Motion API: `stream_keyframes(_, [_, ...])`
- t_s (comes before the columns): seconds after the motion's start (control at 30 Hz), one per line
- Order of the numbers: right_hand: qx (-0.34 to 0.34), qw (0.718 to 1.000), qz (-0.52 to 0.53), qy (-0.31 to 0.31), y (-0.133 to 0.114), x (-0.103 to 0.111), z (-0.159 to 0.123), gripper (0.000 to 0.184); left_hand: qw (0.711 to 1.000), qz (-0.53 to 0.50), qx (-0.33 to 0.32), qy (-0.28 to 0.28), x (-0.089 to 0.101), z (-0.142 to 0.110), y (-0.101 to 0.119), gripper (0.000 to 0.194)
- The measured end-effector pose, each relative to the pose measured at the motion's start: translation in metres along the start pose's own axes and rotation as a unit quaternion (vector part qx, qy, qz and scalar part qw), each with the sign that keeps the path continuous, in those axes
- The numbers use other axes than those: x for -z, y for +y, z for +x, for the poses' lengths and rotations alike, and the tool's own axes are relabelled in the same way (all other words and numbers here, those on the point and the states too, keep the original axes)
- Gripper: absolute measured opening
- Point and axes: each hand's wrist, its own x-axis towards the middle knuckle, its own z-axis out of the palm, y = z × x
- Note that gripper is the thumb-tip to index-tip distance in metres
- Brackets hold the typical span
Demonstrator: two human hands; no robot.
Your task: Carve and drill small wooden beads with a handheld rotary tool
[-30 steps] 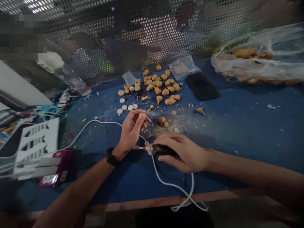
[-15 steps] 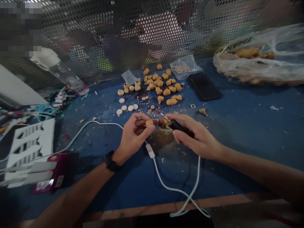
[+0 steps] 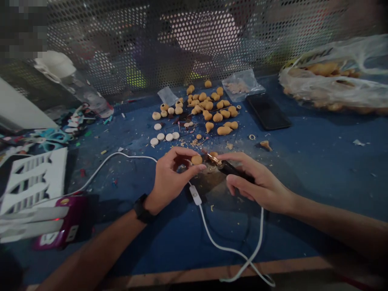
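Observation:
My left hand [image 3: 171, 176] pinches a small tan gourd-shaped piece [image 3: 197, 160] between thumb and fingers. My right hand [image 3: 254, 182] is closed round a black corded tool [image 3: 233, 169] whose metal tip [image 3: 213, 159] points at that piece, almost touching it. A white cable [image 3: 212, 234] with an inline switch [image 3: 195, 195] runs from the tool across the blue table [image 3: 303, 169]. Beyond the hands lie a heap of tan gourd pieces [image 3: 212, 107] and several pale round discs [image 3: 165, 136].
A black phone [image 3: 268, 112] and a small clear bag [image 3: 241, 85] lie at the back. A large plastic bag of tan pieces [image 3: 336, 79] sits far right. Perforated metal screen [image 3: 194, 40] closes the back. White card cut-outs [image 3: 33, 182], a magenta object [image 3: 65, 226] and scissors [image 3: 50, 137] crowd the left.
My right hand lifted the tool from near the table's front and brought its tip up to the piece in my left hand. The left hand turned the piece toward the tip.

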Motion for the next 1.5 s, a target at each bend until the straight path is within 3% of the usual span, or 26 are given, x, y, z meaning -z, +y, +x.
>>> stream_keyframes(0.37, [-0.009, 1.000, 0.017, -0.011, -0.0013, -0.0005, -0.0017, 0.036, 0.997, 0.025, -0.072, -0.013, 0.0024, 0.0012, 0.0006, 0.023])
stream_keyframes(0.6, [-0.023, 1.000, 0.007, -0.006, -0.0032, 0.0002, -0.0008, 0.037, 1.000, 0.008, -0.026, -0.005, 0.0033, -0.0020, -0.0018, 0.028])
stream_keyframes(1.5, [-0.031, 0.999, -0.007, -0.007, -0.0024, 0.0017, -0.0021, 0.036, 0.998, 0.011, -0.065, 0.016, 0.0033, -0.0008, 0.0017, 0.029])
